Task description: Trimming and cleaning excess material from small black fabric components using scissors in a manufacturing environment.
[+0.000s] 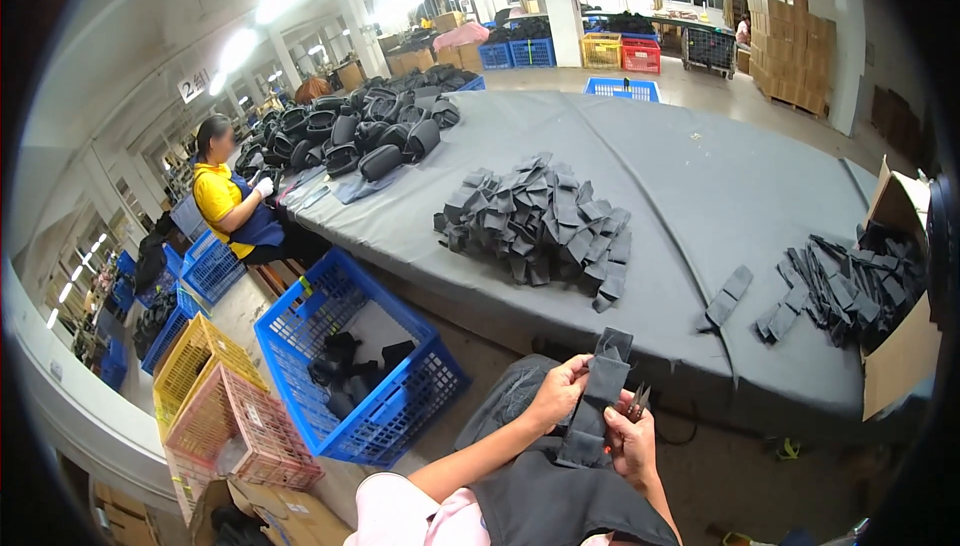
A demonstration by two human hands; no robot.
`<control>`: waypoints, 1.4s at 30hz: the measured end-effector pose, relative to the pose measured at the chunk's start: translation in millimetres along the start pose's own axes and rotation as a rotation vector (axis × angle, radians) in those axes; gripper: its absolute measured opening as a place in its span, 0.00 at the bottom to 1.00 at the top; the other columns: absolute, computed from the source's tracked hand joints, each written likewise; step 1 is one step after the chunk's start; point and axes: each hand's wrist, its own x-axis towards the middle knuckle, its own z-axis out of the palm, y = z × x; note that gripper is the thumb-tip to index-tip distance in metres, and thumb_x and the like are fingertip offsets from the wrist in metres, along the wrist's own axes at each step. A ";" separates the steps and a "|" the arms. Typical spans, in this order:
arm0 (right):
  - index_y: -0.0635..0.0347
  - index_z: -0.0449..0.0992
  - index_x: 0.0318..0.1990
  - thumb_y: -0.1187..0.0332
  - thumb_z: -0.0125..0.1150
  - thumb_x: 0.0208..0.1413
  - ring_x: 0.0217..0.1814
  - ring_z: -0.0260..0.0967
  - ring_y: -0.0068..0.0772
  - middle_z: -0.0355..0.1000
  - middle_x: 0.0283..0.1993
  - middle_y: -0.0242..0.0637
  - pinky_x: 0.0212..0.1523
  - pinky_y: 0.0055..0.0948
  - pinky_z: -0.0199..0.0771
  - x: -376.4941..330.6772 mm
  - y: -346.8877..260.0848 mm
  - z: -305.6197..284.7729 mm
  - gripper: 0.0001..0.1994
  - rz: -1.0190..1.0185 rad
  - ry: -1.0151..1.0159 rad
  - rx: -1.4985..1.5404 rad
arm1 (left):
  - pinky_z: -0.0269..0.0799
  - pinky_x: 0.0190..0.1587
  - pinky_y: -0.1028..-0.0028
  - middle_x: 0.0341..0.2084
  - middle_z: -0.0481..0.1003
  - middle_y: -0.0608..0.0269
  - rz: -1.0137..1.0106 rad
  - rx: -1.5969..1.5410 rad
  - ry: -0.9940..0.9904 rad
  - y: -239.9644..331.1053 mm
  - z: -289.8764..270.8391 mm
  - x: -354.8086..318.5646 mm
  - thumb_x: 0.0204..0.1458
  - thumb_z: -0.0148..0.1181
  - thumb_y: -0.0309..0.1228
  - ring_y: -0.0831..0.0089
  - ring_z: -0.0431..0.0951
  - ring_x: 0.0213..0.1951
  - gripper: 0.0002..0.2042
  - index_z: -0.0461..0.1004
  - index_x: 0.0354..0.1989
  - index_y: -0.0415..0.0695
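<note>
Here, both hands grip a dark grey fabric strap piece (604, 386) held upright over the lap, the left hand (556, 393) pinching its upper edge, the right hand (634, 438) clasping it lower alongside small thread snips (638, 402), near the grey padded table (700, 176).

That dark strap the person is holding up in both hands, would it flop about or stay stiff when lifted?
The dark strap probably flops: its lower part hangs down limply between the left hand and right hand. It seems light, since fingertips alone hold it up. It looks like matte fabric, so it likely would not slip easily; the pile of similar pieces lies bent and tangled.
</note>
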 end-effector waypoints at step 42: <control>0.65 0.70 0.48 0.77 0.57 0.51 0.20 0.56 0.11 0.64 0.27 0.25 0.17 0.13 0.58 31.0 11.5 -1.0 0.15 -0.248 0.216 -0.279 | 0.66 0.46 0.78 0.39 0.72 0.66 -0.126 0.142 -0.047 2.3 2.2 9.8 0.56 0.49 0.26 0.82 0.69 0.42 0.10 0.68 0.45 0.36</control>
